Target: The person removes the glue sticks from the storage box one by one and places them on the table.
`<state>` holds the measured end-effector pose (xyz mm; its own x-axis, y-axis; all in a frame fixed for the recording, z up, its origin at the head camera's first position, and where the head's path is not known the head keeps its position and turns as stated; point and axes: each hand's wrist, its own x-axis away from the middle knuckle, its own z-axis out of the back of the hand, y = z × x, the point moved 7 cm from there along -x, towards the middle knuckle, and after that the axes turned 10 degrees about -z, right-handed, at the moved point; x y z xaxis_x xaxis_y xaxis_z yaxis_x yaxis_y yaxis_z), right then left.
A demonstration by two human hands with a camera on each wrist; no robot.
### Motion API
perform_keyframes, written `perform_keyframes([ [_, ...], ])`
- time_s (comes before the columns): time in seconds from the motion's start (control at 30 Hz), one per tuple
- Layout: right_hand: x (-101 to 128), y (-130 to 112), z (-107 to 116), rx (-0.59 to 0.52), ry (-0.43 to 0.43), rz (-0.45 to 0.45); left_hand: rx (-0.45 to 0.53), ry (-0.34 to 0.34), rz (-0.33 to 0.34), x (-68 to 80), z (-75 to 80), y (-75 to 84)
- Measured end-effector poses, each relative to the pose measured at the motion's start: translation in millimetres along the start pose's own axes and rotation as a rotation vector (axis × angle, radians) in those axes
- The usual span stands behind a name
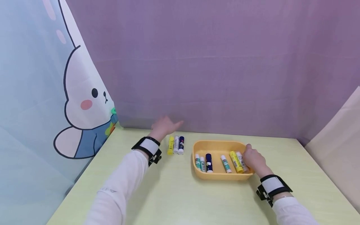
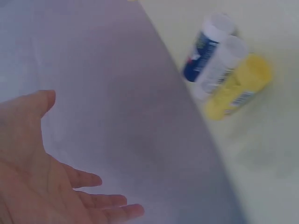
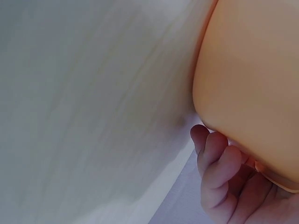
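A shallow orange tray (image 1: 219,175) sits on the pale green table (image 1: 180,197) and holds several glue sticks (image 1: 208,162) lying side by side. My right hand (image 1: 252,158) grips the tray's right rim. The right wrist view shows its fingers (image 3: 216,161) curled against the tray's outer wall (image 3: 252,70). Left of the tray lie a yellow stick (image 1: 170,145), a white stick (image 1: 176,144) and a dark blue stick (image 1: 181,145), touching each other. My left hand (image 1: 166,126) hovers just behind them, open and holding nothing. In the left wrist view its palm (image 2: 51,182) is spread, with the three sticks (image 2: 224,65) off to the upper right.
A purple cloth backdrop (image 1: 213,68) stands right behind the table's far edge. A curtain with a cartoon rabbit (image 1: 81,106) hangs along the left side. A beige cloth (image 1: 340,137) closes the right side. Bare tabletop lies in front of the tray.
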<state>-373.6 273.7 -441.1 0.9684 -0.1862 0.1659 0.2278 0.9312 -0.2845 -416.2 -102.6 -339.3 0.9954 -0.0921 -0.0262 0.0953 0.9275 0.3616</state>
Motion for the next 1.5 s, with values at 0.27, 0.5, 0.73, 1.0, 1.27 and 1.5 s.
perform_keyframes([
  [0.27,0.0,2.0,0.9,-0.007,-0.01,-0.005,-0.092,0.039,-0.102,13.7,22.6,52.2],
  [0.5,-2.3,3.8,-1.1,-0.013,-0.012,-0.007,-0.186,0.06,-0.223,31.4,24.8,100.2],
  [0.73,-5.3,4.4,-3.2,-0.019,-0.018,-0.006,-0.213,0.049,-0.336,49.5,10.1,136.7],
  [1.0,-5.3,4.0,-3.5,-0.013,-0.019,-0.015,-0.21,0.05,-0.527,66.6,-17.6,167.8],
  [1.27,-6.1,4.7,-3.4,-0.01,-0.016,-0.007,-0.276,0.044,-0.665,73.4,-57.5,188.5],
  [1.5,-5.5,4.3,-3.3,-0.003,0.002,0.015,-0.303,-0.039,-0.689,77.0,-101.2,198.9],
])
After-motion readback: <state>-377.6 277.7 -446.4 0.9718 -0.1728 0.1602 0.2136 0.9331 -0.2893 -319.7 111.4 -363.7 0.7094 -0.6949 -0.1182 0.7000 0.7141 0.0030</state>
